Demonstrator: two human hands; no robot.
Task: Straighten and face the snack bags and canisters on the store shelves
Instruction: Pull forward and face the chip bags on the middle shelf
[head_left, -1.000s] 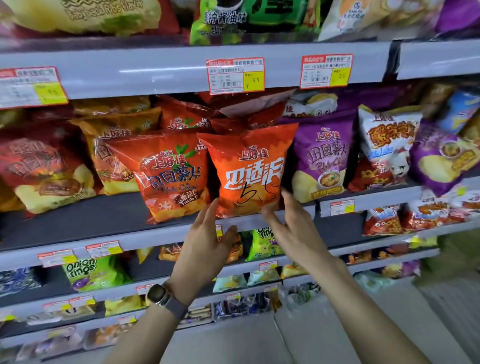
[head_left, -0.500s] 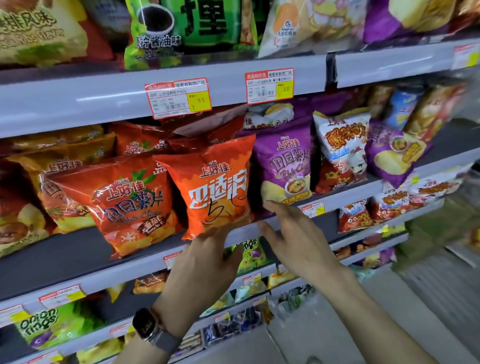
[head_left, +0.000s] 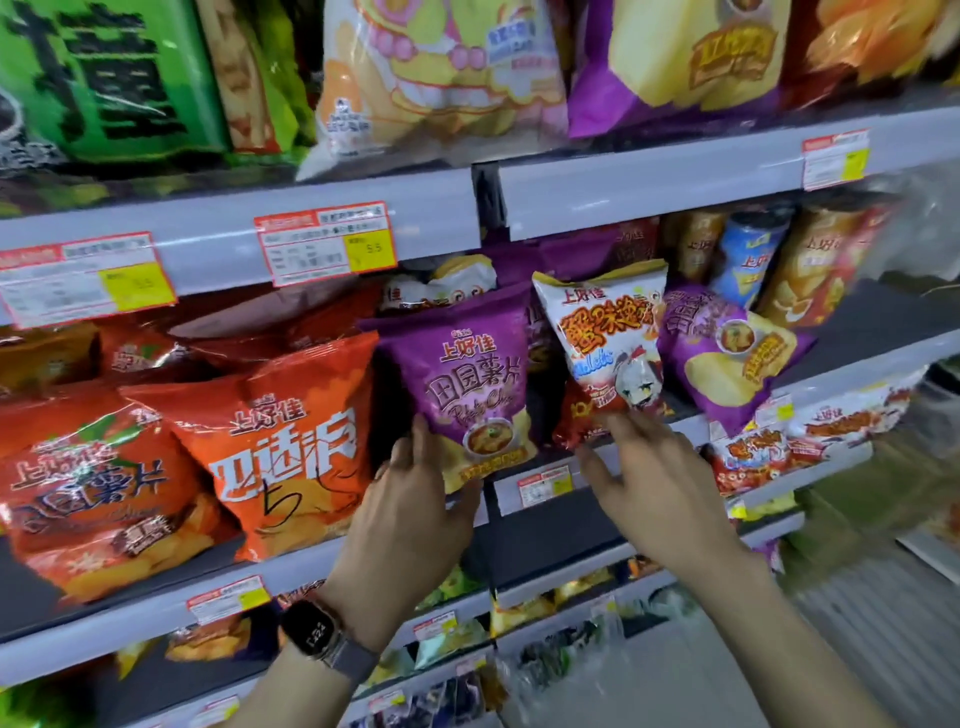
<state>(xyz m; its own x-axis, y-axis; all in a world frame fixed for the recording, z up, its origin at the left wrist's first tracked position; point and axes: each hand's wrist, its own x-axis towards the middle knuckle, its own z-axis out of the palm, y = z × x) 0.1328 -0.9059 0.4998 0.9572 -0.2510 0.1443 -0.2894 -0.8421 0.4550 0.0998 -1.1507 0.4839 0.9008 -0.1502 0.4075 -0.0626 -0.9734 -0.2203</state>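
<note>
1. Nearest the camera, a dark square-faced wristwatch on a grey band (head_left: 318, 633) sits on the left wrist.
2. The left hand (head_left: 410, 506) reaches up to the middle shelf and holds the lower left corner of the purple foil chip bag (head_left: 462, 374). Its fingers lie along the bag's left edge and its thumb is tucked under the bottom seam.
3. The right hand (head_left: 655, 486) is spread with its fingers apart and holds nothing. Its fingertips (head_left: 621, 423) touch the bottom edge of the white-and-red foil snack bag (head_left: 605, 338).
4. Both bags stand at the front lip of the grey metal middle shelf (head_left: 156, 609), the purple one upright and the white-and-red one leaning to the left, just beside it.
5. To the left of the purple bag stands an orange foil chip bag with white lettering (head_left: 293, 436). Further left is a red-orange chip bag with a green leaf print (head_left: 91, 493).
6. To the right, a second purple chip bag (head_left: 727, 358) tilts steeply against the row.
7. Behind that one, deeper on the shelf, stand a blue cardboard canister (head_left: 744, 260) and a gold-and-red canister (head_left: 813, 270). Both are blurred.
8. Red-framed paper price tags (head_left: 324, 244) hang on the rail above.
9. On the top shelf sit a green snack bag (head_left: 104, 78) and a pink-and-yellow snack bag (head_left: 441, 78).
</note>
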